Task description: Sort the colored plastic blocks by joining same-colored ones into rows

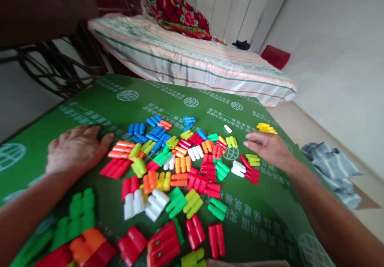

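Observation:
My left hand (76,149) lies flat on the green table at the left, palm down, fingers stretched out and thumb towards the blocks. It holds nothing and is close to a row of orange blocks (121,150) and a red block piece (115,168). On the right, my right hand (267,147) hovers low over the table, with fingers bent loosely and pointing left. Nothing shows between its thumb and forefinger. Just beyond its fingertips is a small white block (227,128). Yellow blocks (266,128) lie behind this hand, and yellow-green blocks (253,160) are below it.
Many plastic building blocks, including blue pieces (157,133), spread over the middle of the table (168,99). Larger green pieces (81,211) and a red piece (165,243) lie at the near edge. A bed (192,65) stands behind; checked cloth (330,171) lies at right.

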Motion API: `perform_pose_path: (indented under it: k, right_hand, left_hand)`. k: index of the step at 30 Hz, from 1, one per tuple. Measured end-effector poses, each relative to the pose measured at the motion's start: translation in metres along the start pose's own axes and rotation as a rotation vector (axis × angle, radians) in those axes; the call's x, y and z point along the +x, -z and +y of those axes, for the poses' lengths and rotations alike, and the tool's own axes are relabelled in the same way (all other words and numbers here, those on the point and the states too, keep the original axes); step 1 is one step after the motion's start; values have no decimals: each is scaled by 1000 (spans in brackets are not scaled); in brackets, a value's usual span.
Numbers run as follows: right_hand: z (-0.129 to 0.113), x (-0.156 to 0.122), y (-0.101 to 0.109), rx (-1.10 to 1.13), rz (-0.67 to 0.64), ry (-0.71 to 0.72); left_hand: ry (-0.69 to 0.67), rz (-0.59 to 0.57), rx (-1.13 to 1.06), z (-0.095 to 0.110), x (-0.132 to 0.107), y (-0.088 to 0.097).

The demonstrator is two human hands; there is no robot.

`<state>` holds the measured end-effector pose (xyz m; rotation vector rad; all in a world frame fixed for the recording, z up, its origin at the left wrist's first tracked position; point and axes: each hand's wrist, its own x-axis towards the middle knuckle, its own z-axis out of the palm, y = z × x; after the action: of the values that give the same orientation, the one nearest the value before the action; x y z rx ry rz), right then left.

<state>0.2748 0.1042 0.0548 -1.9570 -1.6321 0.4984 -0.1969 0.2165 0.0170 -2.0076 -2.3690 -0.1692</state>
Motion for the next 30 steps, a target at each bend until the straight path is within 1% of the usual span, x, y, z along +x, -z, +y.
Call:
perform_pose_path:
  k: [2,3,5,7,11,14,16,20,27,30]
  right_hand:
    - [-24,-21,-16,27,-93,108]
    - [-37,-31,-23,28,-139,178]
    - [-63,-48,-35,22,-219,329]
    - [-87,-60,-48,-1,-252,477]
    - [-125,-69,-78,-133,-290,730]
    - [-143,-66,-100,-243,-347,844]
    - [-151,-65,-111,-302,-386,863]
    - [-158,-64,-123,-365,-436,815]
    - [-159,-62,-129,-321,-471,680]
    - [-159,-63,-127,-265,-464,656]
  left_hand:
    - [-13,-48,44,6,-7,4]
    - [2,-49,35,9,-10,6]
    - [-25,-32,6,13,-15,9]
    - [-56,-15,-15,13,-19,9]
    - [-51,2,-12,10,-20,6]
    - [-25,16,-17,9,-18,2]
    - [-23,25,-32,9,-19,0]
    - [-30,43,-56,10,-21,-2]
    - [-25,48,-57,10,-22,-4]
    - [-21,46,-54,10,-23,-4]
